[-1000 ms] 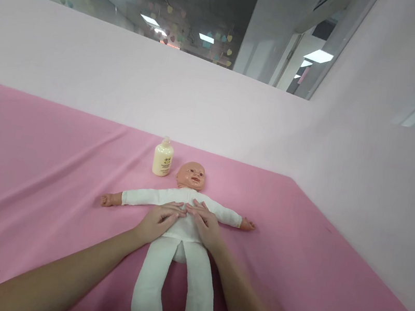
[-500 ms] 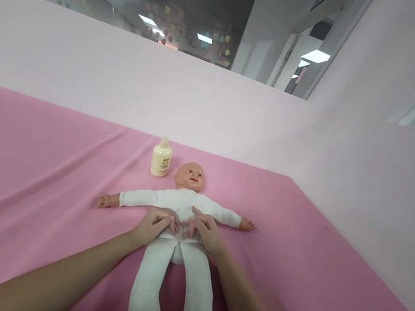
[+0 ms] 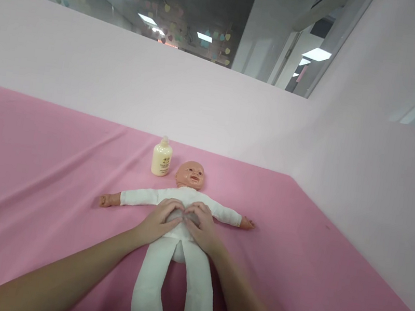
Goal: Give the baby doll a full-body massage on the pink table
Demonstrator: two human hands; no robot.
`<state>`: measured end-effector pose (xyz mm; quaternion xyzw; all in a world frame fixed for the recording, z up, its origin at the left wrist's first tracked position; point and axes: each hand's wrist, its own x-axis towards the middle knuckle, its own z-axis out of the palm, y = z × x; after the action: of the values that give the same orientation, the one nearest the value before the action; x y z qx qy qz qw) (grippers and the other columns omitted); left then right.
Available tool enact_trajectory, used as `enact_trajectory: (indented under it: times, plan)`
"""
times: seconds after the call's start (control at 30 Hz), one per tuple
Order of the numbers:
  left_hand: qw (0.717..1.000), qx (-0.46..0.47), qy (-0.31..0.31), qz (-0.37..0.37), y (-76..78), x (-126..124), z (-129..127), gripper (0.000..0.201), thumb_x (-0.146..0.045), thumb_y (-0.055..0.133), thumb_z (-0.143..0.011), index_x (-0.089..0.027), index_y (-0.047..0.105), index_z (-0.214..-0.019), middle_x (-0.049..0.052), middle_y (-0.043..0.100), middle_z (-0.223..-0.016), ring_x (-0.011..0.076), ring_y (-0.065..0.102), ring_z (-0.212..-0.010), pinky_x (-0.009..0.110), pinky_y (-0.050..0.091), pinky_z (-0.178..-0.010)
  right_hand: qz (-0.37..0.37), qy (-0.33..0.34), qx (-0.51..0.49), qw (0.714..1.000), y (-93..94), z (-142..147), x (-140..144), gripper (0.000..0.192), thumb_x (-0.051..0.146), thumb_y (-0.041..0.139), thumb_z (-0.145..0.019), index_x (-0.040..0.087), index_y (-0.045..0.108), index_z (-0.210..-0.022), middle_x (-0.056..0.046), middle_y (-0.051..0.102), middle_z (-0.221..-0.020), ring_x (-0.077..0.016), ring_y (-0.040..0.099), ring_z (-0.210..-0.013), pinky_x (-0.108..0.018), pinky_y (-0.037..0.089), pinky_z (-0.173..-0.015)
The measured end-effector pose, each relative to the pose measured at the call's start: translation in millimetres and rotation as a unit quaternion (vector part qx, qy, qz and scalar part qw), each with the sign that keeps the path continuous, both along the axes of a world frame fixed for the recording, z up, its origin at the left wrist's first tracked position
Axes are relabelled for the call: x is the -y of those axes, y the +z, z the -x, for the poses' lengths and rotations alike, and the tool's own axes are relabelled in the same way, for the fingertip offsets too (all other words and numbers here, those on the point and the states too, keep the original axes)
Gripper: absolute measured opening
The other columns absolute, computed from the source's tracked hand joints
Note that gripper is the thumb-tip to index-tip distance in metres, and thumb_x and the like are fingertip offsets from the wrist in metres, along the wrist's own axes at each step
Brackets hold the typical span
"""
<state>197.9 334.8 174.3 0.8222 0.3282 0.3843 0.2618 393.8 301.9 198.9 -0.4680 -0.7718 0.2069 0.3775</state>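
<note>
White-suited doll [image 3: 184, 202], both hands on chest — bottle [image 3: 162, 159] label unreadable

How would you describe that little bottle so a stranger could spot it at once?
Start at the wide pink cloth spread below the pale pink wall. On it lies a baby doll in white clothes, arms out, with both hands on its belly. The bottle stands upright just beside the doll's head: small, cream-yellow, capped, and the only hard container on the cloth.
</note>
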Motion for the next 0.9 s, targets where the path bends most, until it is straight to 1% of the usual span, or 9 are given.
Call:
enact_trajectory:
  times: [0.1,0.17,0.23,0.33,0.5,0.57,0.67,0.77,0.9]
  plan:
    - [0.999,-0.041,0.012,0.004,-7.5,-9.8,6.9,0.046,-0.049,0.042,-0.097,-0.024,0.053,-0.135,0.007,0.052,-0.147,0.0246,0.042,-0.14,0.043,0.031,-0.119,0.002,-0.034,0.055,0.998,-5.2,-4.7,-4.5,0.038,0.032,0.052,-0.091,0.027,0.059,-0.128,-0.006,0.054,-0.14,-0.0233,0.043,-0.134,-0.045,0.029,-0.116]
    - [0.996,-0.079,0.026,0.024,-12.8,-17.9,13.9,0.054,-0.052,0.036,-0.099,-0.026,0.046,-0.145,0.005,0.042,-0.156,0.0246,0.031,-0.148,0.046,0.023,-0.123,0.025,-0.053,0.084,0.995,-9.8,-9.1,-7.9,0.048,0.037,0.049,-0.094,0.029,0.049,-0.141,-0.004,0.041,-0.155,-0.0239,0.031,-0.146,-0.046,0.022,-0.121]
    - [0.991,-0.108,0.062,0.045,-17.7,-25.7,20.9,0.06,-0.055,0.03,-0.1,-0.025,0.038,-0.151,0.005,0.034,-0.161,0.025,0.027,-0.15,0.047,0.021,-0.124,0.055,-0.079,0.095,0.991,-14.0,-13.6,-11.7,0.057,0.043,0.045,-0.095,0.028,0.039,-0.15,-0.003,0.03,-0.162,-0.0245,0.02,-0.152,-0.047,0.016,-0.123]
    - [0.983,-0.138,0.115,0.034,-24.8,-34.3,27.7,0.064,-0.057,0.027,-0.1,-0.023,0.034,-0.154,0.007,0.034,-0.161,0.0254,0.03,-0.149,0.048,0.023,-0.123,0.093,-0.142,0.098,0.981,-18.0,-19.4,-17.2,0.065,0.049,0.038,-0.097,0.018,0.031,-0.155,-0.008,0.027,-0.164,-0.0258,0.019,-0.153,-0.047,0.016,-0.124]
    - [0.965,-0.189,0.179,-0.01,-32.4,-38.2,29.7,0.064,-0.057,0.025,-0.099,-0.021,0.04,-0.151,0.009,0.04,-0.157,0.0275,0.033,-0.148,0.05,0.023,-0.121,0.091,-0.25,0.151,0.952,-22.0,-29.6,-23.4,0.064,0.046,0.032,-0.099,0.007,0.042,-0.149,-0.017,0.04,-0.156,-0.0299,0.024,-0.151,-0.049,0.014,-0.124]
    - [0.955,-0.212,0.206,-0.024,-32.2,-38.8,31.7,0.064,-0.054,0.025,-0.099,-0.019,0.042,-0.15,0.011,0.043,-0.155,0.0288,0.033,-0.148,0.051,0.021,-0.122,0.075,-0.276,0.167,0.944,-25.0,-36.1,-25.1,0.062,0.043,0.033,-0.098,0.006,0.045,-0.146,-0.018,0.042,-0.155,-0.0313,0.026,-0.151,-0.049,0.014,-0.123]
    - [0.933,-0.247,0.258,-0.04,-29.2,-41.3,39.1,0.062,-0.048,0.027,-0.098,-0.015,0.046,-0.147,0.013,0.045,-0.154,0.0327,0.032,-0.147,0.053,0.017,-0.122,0.039,-0.309,0.173,0.934,-31.4,-46.9,-26.8,0.058,0.04,0.036,-0.097,0.01,0.049,-0.144,-0.017,0.047,-0.151,-0.0328,0.03,-0.149,-0.049,0.017,-0.122]
    - [0.91,-0.27,0.311,-0.046,-25.1,-45.1,49.2,0.061,-0.047,0.03,-0.096,-0.015,0.049,-0.144,0.014,0.047,-0.152,0.036,0.036,-0.145,0.055,0.017,-0.12,-0.004,-0.336,0.179,0.924,-36.7,-55.1,-28.2,0.054,0.039,0.038,-0.096,0.012,0.053,-0.14,-0.017,0.053,-0.146,-0.0343,0.031,-0.148,-0.052,0.017,-0.121]
    - [0.901,-0.277,0.33,-0.048,-21.4,-46.0,56.0,0.061,-0.046,0.029,-0.096,-0.013,0.049,-0.144,0.018,0.049,-0.15,0.0368,0.038,-0.143,0.057,0.019,-0.118,-0.016,-0.345,0.195,0.918,-37.1,-61.8,-29.5,0.054,0.036,0.038,-0.096,0.007,0.054,-0.138,-0.021,0.053,-0.145,-0.0345,0.028,-0.149,-0.052,0.015,-0.121]
